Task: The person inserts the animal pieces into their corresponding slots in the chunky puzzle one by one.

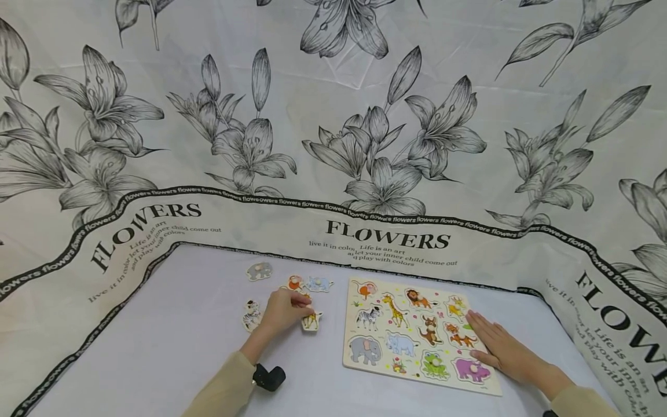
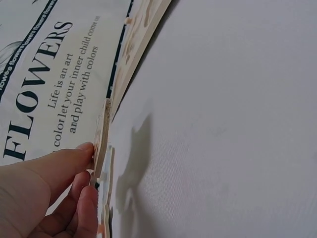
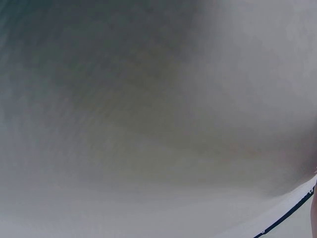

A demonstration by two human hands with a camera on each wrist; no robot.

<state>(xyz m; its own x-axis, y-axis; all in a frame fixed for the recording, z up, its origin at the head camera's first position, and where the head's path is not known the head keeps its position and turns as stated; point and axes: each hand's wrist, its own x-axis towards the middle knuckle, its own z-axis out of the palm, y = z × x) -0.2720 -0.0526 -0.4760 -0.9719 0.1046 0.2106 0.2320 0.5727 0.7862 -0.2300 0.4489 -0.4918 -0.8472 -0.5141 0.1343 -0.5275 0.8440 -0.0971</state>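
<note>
My left hand [image 1: 283, 313] pinches a wooden giraffe puzzle piece [image 1: 311, 322] between thumb and fingers, left of the puzzle board. In the left wrist view, the giraffe piece [image 2: 102, 141] shows edge-on and casts a shadow on the tabletop. The wooden animal puzzle board [image 1: 350, 324] lies flat, with a lion, frog, purple hippo and other animals on its face. On its right edge rests my right hand [image 1: 508, 350], fingers stretched out. Around the left hand lie a zebra piece [image 1: 251, 315], a grey elephant piece [image 1: 259, 271], an orange monkey piece [image 1: 294, 282] and a pale blue rhino piece [image 1: 319, 284].
A white cloth [image 1: 172, 341] covers the table. Behind it and along both sides hangs a curtain [image 1: 281, 231] printed with flowers and lettering. A black wrist device [image 1: 270, 377] sits at the left sleeve. The right wrist view is mostly blurred pale surface.
</note>
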